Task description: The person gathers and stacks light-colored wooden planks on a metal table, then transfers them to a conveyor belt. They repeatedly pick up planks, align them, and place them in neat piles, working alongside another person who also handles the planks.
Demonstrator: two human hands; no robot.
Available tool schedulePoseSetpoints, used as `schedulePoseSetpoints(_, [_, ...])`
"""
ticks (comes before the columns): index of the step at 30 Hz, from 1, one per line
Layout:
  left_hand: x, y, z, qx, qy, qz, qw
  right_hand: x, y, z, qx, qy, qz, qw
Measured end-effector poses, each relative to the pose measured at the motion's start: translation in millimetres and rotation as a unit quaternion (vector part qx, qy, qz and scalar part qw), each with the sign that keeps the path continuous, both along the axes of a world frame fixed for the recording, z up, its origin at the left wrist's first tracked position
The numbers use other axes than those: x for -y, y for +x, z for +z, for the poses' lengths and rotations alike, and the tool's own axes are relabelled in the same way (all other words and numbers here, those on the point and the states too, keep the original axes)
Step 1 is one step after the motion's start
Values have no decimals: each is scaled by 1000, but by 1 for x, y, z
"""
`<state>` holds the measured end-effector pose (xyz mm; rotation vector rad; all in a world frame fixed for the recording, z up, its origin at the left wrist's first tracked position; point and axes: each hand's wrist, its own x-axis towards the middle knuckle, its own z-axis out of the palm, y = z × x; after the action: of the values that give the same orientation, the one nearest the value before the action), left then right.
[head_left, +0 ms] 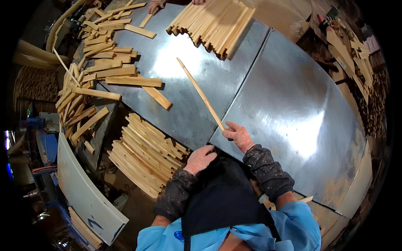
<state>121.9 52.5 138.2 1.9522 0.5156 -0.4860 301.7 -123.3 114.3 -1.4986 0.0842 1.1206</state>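
Note:
My right hand [238, 136], in a pinkish knit glove, is closed on the near end of a long thin wooden strip [200, 93]. The strip slants away to the far left over the metal tabletop [176, 113]. My left hand [201, 160], gloved alike, holds nothing that I can see. Its fingers are loosely bent and a little apart, by the table's near edge in front of my dark apron [228, 196]. Left of that hand lies a stack of wooden strips [144, 152], lower than the tabletop.
Loose wooden slats [113, 71] are heaped along the table's left side. A row of strips [213, 25] lies at the far edge, with a co-worker's hand [198, 1] on it. Their other hand [155, 5] is at a slat. Wood scraps [347, 54] lie at far right.

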Motion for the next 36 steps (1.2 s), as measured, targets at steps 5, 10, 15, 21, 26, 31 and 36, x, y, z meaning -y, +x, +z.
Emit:
schedulePoseSetpoints(5, [33, 14, 1, -10, -104, 99, 990, 34, -23, 22, -41, 43, -35, 998])
schedulePoseSetpoints(10, [69, 15, -5, 4, -355, 319, 879, 69, -41, 35, -34, 55, -32, 997])
schedulePoseSetpoints(15, [96, 38, 21, 46, -450, 403, 795, 94, -62, 62, 8, 31, 1, 999])
schedulePoseSetpoints(21, [115, 43, -1, 87, -402, 376, 830, 124, -78, 68, -26, 125, -27, 991])
schedulePoseSetpoints(26, [127, 41, 2, 103, -399, 384, 826, 139, -81, 75, -51, 146, -45, 987])
schedulePoseSetpoints(31, [134, 24, 45, 105, -508, 363, 774, 153, -84, 94, -54, 200, -69, 976])
schedulePoseSetpoints(36, [143, 3, 58, 97, -527, 385, 752, 167, -94, 75, -41, 194, -67, 978])
